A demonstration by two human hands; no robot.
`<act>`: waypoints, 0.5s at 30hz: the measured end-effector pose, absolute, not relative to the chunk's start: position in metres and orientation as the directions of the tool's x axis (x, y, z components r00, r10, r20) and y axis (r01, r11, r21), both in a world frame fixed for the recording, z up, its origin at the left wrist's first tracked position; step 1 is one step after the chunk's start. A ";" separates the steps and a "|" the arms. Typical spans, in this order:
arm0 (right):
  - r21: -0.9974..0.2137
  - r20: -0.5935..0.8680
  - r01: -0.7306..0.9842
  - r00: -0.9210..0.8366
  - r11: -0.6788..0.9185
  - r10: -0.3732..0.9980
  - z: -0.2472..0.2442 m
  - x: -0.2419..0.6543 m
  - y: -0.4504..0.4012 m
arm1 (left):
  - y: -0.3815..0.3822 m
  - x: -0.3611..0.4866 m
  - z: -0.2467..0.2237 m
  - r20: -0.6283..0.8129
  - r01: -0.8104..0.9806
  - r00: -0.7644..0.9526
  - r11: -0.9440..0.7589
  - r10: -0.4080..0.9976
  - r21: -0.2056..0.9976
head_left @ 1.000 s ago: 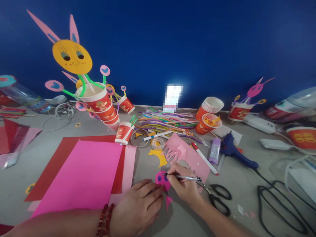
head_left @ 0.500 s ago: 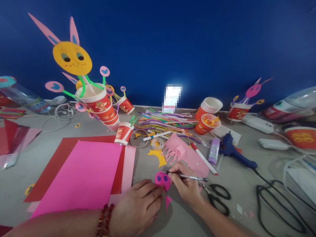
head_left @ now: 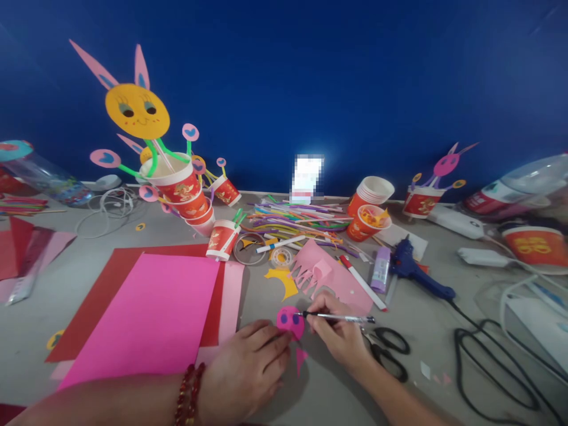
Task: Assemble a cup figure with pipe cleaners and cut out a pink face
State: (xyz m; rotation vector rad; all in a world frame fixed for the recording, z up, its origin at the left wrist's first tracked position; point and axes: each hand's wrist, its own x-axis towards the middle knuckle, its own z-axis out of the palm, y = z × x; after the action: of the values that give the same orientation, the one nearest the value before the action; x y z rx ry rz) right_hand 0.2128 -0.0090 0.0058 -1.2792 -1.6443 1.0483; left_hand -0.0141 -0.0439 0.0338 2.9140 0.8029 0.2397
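My right hand (head_left: 333, 332) pinches a gel pen (head_left: 341, 318) with a clear barrel. The pen's tip is at the right-hand eye of a small bright pink paper circle (head_left: 290, 331), which bears two dark blue eye spots and fine strokes above the left one. My left hand (head_left: 248, 370), with red beads at the wrist, lies palm down on the table, its fingertips resting on the circle's lower edge. Just below the circle is a small pink paper triangle (head_left: 301, 358). Black-handled scissors (head_left: 390, 349) lie beside my right hand, partly hidden by it.
Pink and red paper sheets (head_left: 146, 313) lie at left. Behind stand decorated paper cups (head_left: 175, 192) and a pile of coloured pipe cleaners (head_left: 297, 222). A glue gun (head_left: 421, 275), its black cable (head_left: 461, 367), a red marker (head_left: 364, 284) and cut pink paper (head_left: 331, 275) are at right.
The pen tip has moved from above the right-hand eye down to that eye's right edge, and my right hand has shifted slightly. My left hand stays at the circle.
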 end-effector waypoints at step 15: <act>-0.848 0.198 0.445 -0.238 0.288 0.951 0.004 0.211 -0.004 | -0.043 -0.014 0.033 0.068 0.521 0.839 -0.833 0.540 0.187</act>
State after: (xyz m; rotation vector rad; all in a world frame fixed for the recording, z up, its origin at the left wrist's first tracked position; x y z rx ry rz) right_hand 0.2114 -0.0041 0.0043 -1.2581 -1.8191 0.8674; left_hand -0.0142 -0.0435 0.0334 2.8563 0.8304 0.1767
